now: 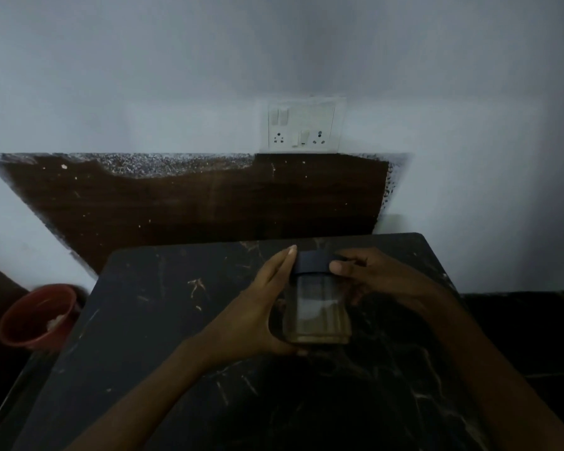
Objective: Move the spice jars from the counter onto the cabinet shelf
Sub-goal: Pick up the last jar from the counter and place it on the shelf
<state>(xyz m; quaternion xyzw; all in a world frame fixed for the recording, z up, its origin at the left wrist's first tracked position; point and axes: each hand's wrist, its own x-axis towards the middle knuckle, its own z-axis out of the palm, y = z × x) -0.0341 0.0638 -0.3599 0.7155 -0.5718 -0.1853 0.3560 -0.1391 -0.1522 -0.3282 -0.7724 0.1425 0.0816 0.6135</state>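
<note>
Nearest you, one black marble counter [176, 320]. Your left hand [261, 307] cups the single clear spice jar [316, 307], thumb under its base, and your right hand [372, 275] grips its dark lid [313, 263], over the counter's far right. One red bucket [36, 317] sits off the left edge. Farther back: one wood panel [209, 203] and one socket plate [303, 125] on the white wall [144, 76].

Red bucket [30, 310], wall switchboard [302, 126], brown panel [192, 203]

A clear cylindrical glass spice jar [318, 307], dark lid closed, upright, toward 1 o'clock over the black marble counter [163, 320]
</note>
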